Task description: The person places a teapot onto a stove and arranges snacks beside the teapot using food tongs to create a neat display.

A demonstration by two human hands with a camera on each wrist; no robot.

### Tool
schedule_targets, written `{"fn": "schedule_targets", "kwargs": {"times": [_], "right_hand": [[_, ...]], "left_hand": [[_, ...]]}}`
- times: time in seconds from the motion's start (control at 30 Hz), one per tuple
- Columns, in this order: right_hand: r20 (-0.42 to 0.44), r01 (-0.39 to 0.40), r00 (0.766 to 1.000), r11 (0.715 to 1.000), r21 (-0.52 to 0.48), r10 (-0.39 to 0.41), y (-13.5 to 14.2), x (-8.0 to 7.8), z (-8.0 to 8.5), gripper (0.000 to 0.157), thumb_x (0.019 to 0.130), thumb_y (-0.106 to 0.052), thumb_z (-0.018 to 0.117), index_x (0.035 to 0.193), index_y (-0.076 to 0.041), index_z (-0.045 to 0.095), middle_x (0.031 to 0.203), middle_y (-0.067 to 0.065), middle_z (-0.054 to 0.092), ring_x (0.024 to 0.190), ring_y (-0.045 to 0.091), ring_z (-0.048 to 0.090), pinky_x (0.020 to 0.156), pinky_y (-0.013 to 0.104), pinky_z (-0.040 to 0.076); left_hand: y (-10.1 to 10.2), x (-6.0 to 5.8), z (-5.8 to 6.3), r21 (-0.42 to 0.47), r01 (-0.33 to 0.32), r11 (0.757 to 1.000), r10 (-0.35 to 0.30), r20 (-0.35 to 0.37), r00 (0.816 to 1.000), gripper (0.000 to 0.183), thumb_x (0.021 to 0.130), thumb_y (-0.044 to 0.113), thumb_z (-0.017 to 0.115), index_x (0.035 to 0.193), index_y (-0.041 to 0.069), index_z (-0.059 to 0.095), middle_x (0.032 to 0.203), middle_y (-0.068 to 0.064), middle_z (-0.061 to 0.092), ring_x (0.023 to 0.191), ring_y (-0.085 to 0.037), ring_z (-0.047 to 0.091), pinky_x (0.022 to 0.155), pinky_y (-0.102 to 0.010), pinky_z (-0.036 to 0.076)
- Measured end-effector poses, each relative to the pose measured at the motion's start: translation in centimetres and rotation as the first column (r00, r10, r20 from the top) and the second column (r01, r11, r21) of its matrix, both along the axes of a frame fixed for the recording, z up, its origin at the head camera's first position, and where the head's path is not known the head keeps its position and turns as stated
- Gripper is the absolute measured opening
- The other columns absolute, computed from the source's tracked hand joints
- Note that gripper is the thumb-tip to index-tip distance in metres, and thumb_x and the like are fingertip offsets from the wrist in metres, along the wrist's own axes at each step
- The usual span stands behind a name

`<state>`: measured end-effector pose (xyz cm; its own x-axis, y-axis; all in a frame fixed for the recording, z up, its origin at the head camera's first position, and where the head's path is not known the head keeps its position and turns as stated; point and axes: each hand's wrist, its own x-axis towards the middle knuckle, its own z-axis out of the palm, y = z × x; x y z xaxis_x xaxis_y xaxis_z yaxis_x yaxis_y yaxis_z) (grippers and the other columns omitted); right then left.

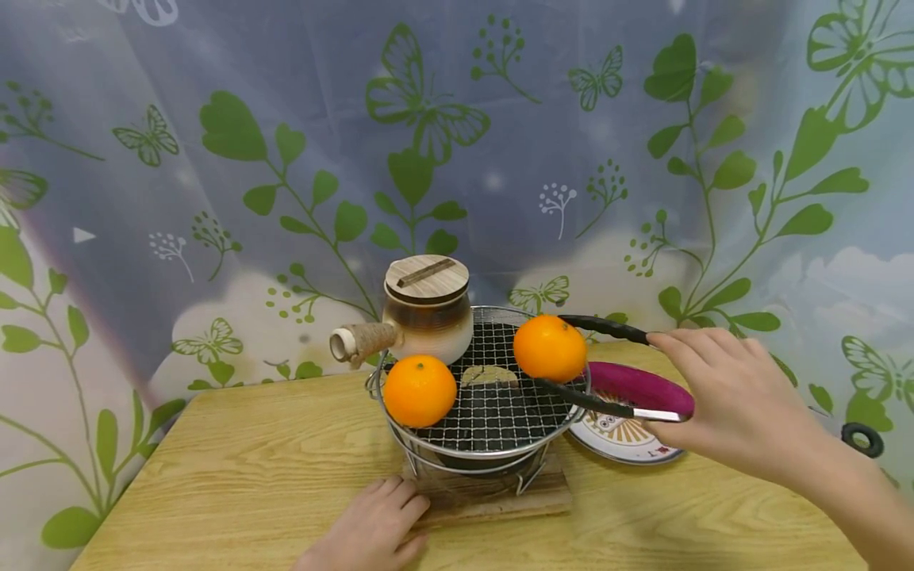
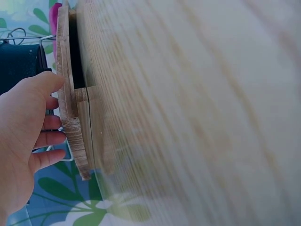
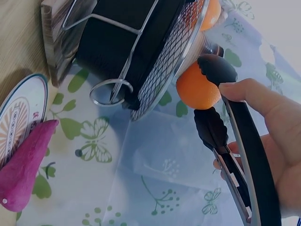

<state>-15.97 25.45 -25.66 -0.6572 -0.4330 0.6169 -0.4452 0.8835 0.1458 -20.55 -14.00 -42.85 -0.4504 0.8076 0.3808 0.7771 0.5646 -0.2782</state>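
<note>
My right hand (image 1: 743,396) grips black-and-silver tongs (image 3: 249,155). Their black tips lie on either side of an orange (image 1: 550,348), which hangs slightly above the right part of the wire grill mesh (image 1: 493,420). A second orange (image 1: 420,391) sits on the mesh at its front left. Behind it stands a clay pot (image 1: 432,337) with a wooden lid and a rope-wrapped side handle. Low at the front, my left hand (image 1: 374,523) rests its fingers on the left edge of the wooden board (image 2: 70,108) under the grill stove.
Right of the stove lies a white patterned plate (image 1: 631,452), with a magenta elongated thing (image 1: 643,388), perhaps a sweet potato, on it. The stove's wire stand (image 3: 134,30) rests on the board. A printed leaf-and-butterfly curtain (image 1: 493,198) hangs behind the wooden table (image 1: 271,444).
</note>
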Motion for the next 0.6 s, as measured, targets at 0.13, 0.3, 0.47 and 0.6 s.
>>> {"fn": "schedule_targets", "kwargs": {"times": [0.13,0.3,0.47,0.6], "right_hand": [[-0.015,-0.046,0.999,0.999,0.005,0.046,-0.6,0.3,0.0,0.085,0.049,-0.040,0.082,0.120,-0.002,0.056,0.112,0.015,0.058,0.102,0.032,0.048,0.071,0.049,0.038],[-0.063,-0.100,0.993,0.995,0.016,0.101,-1.3,0.6,0.0,0.086,0.047,-0.042,0.081,0.121,-0.003,0.056,0.112,0.012,0.059,0.102,0.031,0.049,0.071,0.047,0.039],[-0.074,-0.147,0.986,0.989,0.020,0.148,-1.9,0.9,-0.1,0.084,0.051,-0.041,0.079,0.122,-0.002,0.056,0.114,0.012,0.058,0.103,0.031,0.049,0.075,0.050,0.040],[-0.069,-0.161,0.984,0.987,0.028,0.162,-2.3,1.2,0.0,0.082,0.051,-0.040,0.078,0.121,-0.002,0.056,0.112,0.011,0.059,0.102,0.030,0.049,0.079,0.050,0.039]], "left_hand": [[0.0,0.0,0.0,0.004,0.005,1.000,-0.005,-0.020,1.000,0.027,0.077,0.038,0.067,0.090,0.016,0.058,0.088,0.000,0.055,0.085,-0.017,0.053,0.074,-0.032,0.045],[0.0,0.0,0.0,0.005,0.006,1.000,-0.006,-0.026,1.000,0.028,0.077,0.038,0.068,0.090,0.016,0.058,0.088,0.000,0.055,0.084,-0.018,0.053,0.073,-0.032,0.045],[0.0,0.0,0.1,-0.008,0.002,1.000,-0.003,-0.003,1.000,0.027,0.078,0.038,0.067,0.091,0.015,0.058,0.089,0.000,0.055,0.087,-0.018,0.053,0.075,-0.033,0.046],[0.0,0.0,0.2,-0.022,-0.004,1.000,0.004,0.016,1.000,0.027,0.079,0.038,0.066,0.092,0.015,0.059,0.091,-0.001,0.056,0.089,-0.019,0.054,0.076,-0.033,0.046]]}}
